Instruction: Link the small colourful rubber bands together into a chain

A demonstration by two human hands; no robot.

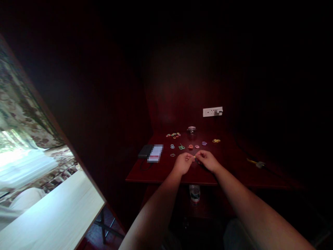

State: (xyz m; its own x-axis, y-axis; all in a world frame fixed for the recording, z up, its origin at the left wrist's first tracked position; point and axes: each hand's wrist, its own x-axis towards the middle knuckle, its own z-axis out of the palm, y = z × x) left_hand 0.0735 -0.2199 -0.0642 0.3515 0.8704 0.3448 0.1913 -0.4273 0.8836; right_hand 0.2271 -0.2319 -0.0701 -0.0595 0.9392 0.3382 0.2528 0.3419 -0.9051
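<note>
My left hand [184, 162] and my right hand [207, 160] meet over the front of the dark red desk [156, 177]. Fingertips of both are pinched around a small yellowish band [194, 157], mostly hidden by the fingers. Just beyond them, small hair ties lie in groups by colour: blue ties [172, 146], green ties [181, 147], red-orange ties [190, 147], pink ties [197, 147], purple ties [204, 143] and yellow ties [216, 141]. A single pale tie [172, 155] rests left of my left hand. Farther back is a mixed-colour cluster of ties [173, 134].
A clear jar [191, 130] stands at the back of the desk. On the left lie a phone [155, 153] and a black case [145, 151] with a cable. A wall socket [212, 111] holds a plug. A cable with a connector [260, 165] lies right; below stands a bottle [195, 194].
</note>
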